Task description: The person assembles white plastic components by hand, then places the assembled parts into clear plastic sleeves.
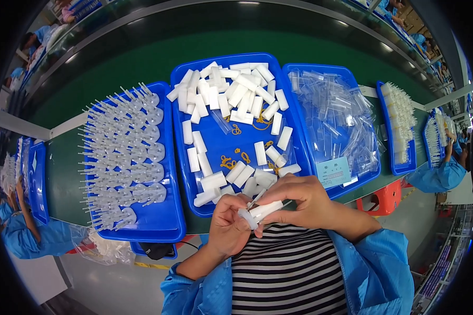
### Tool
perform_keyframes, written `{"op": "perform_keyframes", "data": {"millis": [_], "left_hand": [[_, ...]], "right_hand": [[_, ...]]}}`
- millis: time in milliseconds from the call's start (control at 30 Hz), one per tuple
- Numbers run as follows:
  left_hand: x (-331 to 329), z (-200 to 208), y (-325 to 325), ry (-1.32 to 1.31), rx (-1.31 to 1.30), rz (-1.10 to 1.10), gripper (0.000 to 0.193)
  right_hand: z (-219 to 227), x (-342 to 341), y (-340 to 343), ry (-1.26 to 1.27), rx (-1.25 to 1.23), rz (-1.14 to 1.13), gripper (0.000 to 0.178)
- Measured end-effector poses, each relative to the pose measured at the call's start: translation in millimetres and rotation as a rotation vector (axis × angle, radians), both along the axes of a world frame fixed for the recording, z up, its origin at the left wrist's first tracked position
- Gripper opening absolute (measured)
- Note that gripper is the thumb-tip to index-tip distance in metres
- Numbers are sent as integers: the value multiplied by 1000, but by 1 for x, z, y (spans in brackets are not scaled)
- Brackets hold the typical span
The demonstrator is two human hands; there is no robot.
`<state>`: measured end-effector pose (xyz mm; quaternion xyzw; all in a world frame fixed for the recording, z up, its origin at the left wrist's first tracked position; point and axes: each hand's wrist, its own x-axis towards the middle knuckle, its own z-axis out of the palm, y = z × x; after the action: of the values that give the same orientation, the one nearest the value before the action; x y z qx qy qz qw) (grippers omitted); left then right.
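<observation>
In front of my chest, my left hand (227,224) pinches a white plastic part with a translucent round base (247,218) and thin rods. My right hand (306,197) grips a white block (265,210) lying along those rods; the fingers partly hide how the two fit together. Both hands are just past the near edge of the middle blue tray (236,146). This tray holds many loose white blocks (244,89), several yellow rubber bands (245,157) and a few clear plastic sleeves.
The left blue tray (157,220) bears rows of round-based rodded parts (126,147). Clear plastic sleeves (336,115) fill the right tray, with a pale green card (333,172) on its near edge. Farther right stands a tray of filled parts (398,121). A red stool (382,199) is below; other people work at both sides.
</observation>
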<state>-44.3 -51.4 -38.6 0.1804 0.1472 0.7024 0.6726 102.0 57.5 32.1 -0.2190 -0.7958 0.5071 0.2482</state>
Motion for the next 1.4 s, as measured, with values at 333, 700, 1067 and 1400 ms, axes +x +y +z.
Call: {"op": "perform_keyframes", "data": {"millis": [333, 700, 1067, 1400], "left_hand": [[-10, -10, -26, 24, 33, 48, 28], [-32, -1, -45, 494, -75, 343, 24], [-39, 6, -37, 1060, 75, 378, 19], [-35, 12, -25, 1071, 121, 283, 18]], "right_hand": [[-4, -6, -10, 96, 271, 172, 29], [-14, -47, 40, -451, 821, 325, 15], [-8, -49, 51, -400, 714, 233, 25], [5, -28, 43, -268, 540, 194, 24]]}}
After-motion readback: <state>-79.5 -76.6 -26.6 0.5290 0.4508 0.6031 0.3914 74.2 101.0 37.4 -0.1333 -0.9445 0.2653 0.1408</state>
